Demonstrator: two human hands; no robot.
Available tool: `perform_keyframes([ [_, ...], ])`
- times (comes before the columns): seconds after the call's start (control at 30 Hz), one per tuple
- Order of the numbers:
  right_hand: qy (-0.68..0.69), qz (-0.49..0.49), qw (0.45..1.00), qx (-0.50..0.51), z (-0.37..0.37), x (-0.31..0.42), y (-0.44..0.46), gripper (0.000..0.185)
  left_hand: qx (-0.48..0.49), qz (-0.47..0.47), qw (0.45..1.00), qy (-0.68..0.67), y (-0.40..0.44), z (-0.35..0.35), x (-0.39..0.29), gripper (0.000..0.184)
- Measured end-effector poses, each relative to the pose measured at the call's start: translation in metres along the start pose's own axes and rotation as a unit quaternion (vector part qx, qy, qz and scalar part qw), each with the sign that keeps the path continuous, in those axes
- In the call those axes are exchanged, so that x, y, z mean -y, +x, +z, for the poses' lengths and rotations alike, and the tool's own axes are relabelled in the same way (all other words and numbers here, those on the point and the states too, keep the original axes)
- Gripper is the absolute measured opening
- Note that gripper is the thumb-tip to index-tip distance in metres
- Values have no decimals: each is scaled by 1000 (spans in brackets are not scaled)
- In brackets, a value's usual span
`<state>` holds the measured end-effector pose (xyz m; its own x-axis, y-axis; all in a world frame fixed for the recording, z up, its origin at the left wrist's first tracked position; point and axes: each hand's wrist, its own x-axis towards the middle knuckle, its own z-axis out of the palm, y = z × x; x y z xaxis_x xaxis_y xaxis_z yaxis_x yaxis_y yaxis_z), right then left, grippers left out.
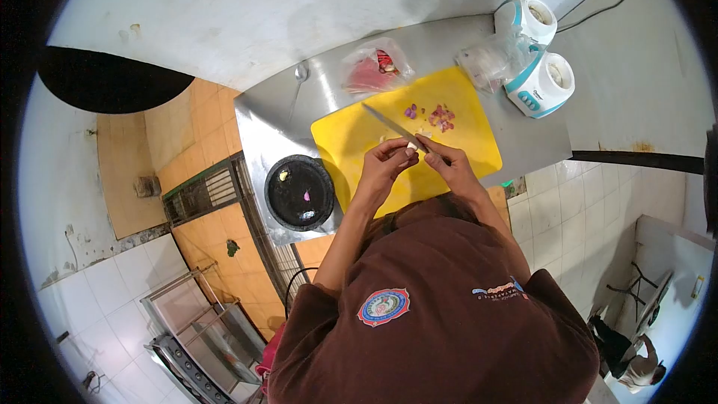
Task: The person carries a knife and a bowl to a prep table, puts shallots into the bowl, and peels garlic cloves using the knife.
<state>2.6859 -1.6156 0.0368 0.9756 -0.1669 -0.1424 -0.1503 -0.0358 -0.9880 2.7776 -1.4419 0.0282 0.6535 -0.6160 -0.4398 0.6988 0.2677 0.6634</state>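
Note:
Over the yellow cutting board (344, 138), my left hand (387, 161) pinches a small white clove (411, 147). My right hand (451, 167) is closed on a knife (390, 123), whose blade points up and left across the board, close beside the clove. Reddish-purple peels (442, 117) and a small purple piece (410, 111) lie on the board's upper right part. Left of the board stands a black stone mortar (288, 198) with a pale piece and a pink piece inside.
Behind the board sits a plastic bag (366, 75) with red contents. A spoon (299, 78) lies at the back left of the metal table (258, 108). Clear plastic (485, 63) and two white-and-blue blender bases (540, 86) stand at right. Another person (639, 365) is far off at lower right.

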Motion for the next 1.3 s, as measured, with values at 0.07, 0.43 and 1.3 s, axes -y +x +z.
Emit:
perform_keyframes([
  [0.07,35,32,999,6,-3,3,-1,47,-11,9,1000,-9,0,1,-1,22],
  [0.43,82,73,990,83,0,13,-1,53,-58,116,988,87,-2,6,4,14],
  [1.3,178,74,981,28,3,-10,3,55,-53,152,979,126,-3,12,2,13],
])
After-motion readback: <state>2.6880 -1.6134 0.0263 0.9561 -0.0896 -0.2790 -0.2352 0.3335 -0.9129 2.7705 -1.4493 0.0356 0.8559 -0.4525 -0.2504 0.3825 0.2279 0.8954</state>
